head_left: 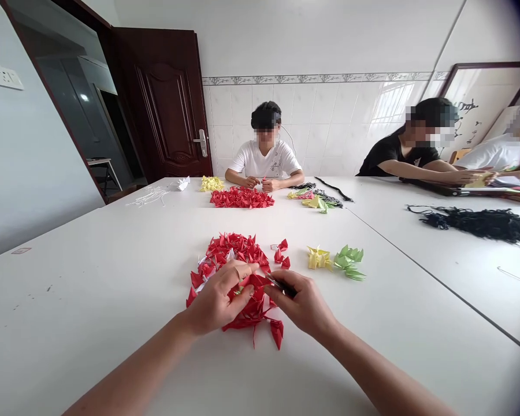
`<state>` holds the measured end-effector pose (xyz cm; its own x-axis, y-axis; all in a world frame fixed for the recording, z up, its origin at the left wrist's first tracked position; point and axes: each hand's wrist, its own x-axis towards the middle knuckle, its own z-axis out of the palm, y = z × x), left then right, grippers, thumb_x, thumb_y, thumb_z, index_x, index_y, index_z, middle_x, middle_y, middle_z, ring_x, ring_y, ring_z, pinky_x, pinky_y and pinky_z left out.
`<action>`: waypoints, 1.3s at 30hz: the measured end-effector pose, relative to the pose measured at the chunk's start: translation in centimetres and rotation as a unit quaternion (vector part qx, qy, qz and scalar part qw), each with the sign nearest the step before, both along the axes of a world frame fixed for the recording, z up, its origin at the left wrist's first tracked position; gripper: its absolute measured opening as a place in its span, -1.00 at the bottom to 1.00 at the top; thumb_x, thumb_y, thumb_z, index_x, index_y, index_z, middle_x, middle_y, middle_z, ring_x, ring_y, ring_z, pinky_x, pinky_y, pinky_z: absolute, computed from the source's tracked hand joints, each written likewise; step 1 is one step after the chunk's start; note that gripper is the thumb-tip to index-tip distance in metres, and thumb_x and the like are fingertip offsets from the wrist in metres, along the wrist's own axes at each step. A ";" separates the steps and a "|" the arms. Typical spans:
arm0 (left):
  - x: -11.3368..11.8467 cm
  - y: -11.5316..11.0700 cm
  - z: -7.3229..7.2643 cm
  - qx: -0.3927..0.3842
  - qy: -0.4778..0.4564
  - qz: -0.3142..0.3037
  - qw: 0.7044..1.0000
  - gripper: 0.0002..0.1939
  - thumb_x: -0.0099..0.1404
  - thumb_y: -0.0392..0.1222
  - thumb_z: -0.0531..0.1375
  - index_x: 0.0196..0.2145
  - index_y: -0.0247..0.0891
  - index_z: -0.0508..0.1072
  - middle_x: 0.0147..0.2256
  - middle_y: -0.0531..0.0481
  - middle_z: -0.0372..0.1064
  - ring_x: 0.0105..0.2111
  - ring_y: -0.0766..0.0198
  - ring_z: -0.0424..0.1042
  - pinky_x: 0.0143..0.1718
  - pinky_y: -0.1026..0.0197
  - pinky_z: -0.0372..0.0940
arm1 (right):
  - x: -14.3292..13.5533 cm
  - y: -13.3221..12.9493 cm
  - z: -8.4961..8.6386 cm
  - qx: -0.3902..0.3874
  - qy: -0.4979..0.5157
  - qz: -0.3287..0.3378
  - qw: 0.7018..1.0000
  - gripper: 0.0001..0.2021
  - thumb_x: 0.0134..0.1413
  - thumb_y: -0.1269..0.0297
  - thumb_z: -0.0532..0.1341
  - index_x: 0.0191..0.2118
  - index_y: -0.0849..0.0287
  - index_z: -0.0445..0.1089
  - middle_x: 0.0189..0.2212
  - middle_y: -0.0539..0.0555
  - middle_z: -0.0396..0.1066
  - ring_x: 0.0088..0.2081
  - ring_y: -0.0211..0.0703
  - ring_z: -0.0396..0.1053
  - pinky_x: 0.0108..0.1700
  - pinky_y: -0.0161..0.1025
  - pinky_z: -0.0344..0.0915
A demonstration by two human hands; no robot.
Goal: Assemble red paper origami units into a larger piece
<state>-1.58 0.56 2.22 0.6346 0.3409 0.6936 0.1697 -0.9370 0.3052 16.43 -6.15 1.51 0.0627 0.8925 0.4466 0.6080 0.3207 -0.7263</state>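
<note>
Folded red paper pieces (238,248) lie in a heap on the white table, with a few white ones among them. Over the near part of the heap, my left hand (220,297) is curved with thumb and fingers apart, against a red folded paper cluster (256,297) that has a bit of green inside. My right hand (305,303) is closed around a dark, pointed tool (283,285), its tip at the right side of that cluster. A single red piece (277,333) sits just below.
Yellow (319,258) and green folded papers (349,263) lie to the right. Across the table (112,289), a person in white (266,156) sits behind another red heap (241,197). Black tassels (487,223) are at the far right, white strings (151,196) at the far left.
</note>
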 end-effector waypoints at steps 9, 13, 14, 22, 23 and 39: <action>0.1 -0.5 0.1 -0.015 0.019 -0.018 1.000 -0.64 0.23 -0.38 0.10 -0.01 -0.18 0.24 -0.13 -0.11 0.32 -0.11 0.22 0.33 -0.13 0.12 0.34 | 1.8 1.0 -0.2 -0.046 0.005 -0.004 0.999 -0.69 0.04 0.08 0.10 -0.51 0.22 0.36 -0.67 -0.08 0.13 -0.60 -0.37 0.00 -0.58 -0.39 0.01; -0.4 0.4 0.3 -0.015 -0.012 0.001 1.000 -0.72 0.24 -0.39 0.06 -0.10 -0.19 0.31 -0.17 -0.09 0.31 -0.18 0.27 0.36 -0.31 0.24 0.38 | 6.5 2.0 -0.1 -0.057 -0.042 -0.155 0.985 -0.72 0.00 0.10 0.10 -0.46 0.21 0.38 -0.64 -0.02 0.25 -0.60 -0.31 0.10 -0.56 -0.35 0.04; -0.5 0.7 0.2 -0.015 -0.018 0.009 1.000 -0.74 0.25 -0.39 0.05 -0.12 -0.19 0.33 -0.18 -0.08 0.31 -0.19 0.28 0.37 -0.32 0.25 0.38 | 7.8 2.2 -0.1 -0.079 -0.065 -0.186 0.977 -0.73 0.00 0.11 0.08 -0.47 0.20 0.38 -0.64 -0.01 0.27 -0.60 -0.29 0.12 -0.56 -0.34 0.04; -1.2 1.7 0.0 -0.027 -0.039 0.024 0.999 -0.76 0.24 -0.38 0.06 -0.18 -0.19 0.40 -0.17 -0.07 0.30 -0.30 0.33 0.39 -0.40 0.28 0.38 | 13.0 1.5 -0.8 -0.174 -0.136 -0.295 0.930 -0.77 -0.09 0.13 0.12 -0.47 0.17 0.41 -0.60 0.08 0.36 -0.54 -0.16 0.24 -0.56 -0.29 0.03; -1.2 1.8 0.0 -0.022 -0.044 0.025 0.998 -0.77 0.23 -0.38 0.06 -0.19 -0.20 0.41 -0.17 -0.07 0.29 -0.31 0.34 0.39 -0.41 0.29 0.38 | 12.9 1.4 -0.7 -0.170 -0.132 -0.308 0.927 -0.73 -0.07 0.11 0.11 -0.38 0.18 0.42 -0.54 0.10 0.39 -0.51 -0.14 0.26 -0.54 -0.29 0.05; -2.1 2.0 1.1 0.072 -0.148 0.098 0.981 -0.83 0.21 -0.38 0.07 -0.28 -0.29 0.43 -0.26 -0.07 0.32 -0.41 0.40 0.36 -0.53 0.37 0.28 | 2.6 -2.5 -2.5 -0.148 -0.262 -0.202 0.932 -0.77 0.13 0.25 0.07 -0.27 0.19 0.46 -0.28 0.17 0.33 -0.28 -0.13 0.31 -0.25 -0.23 0.21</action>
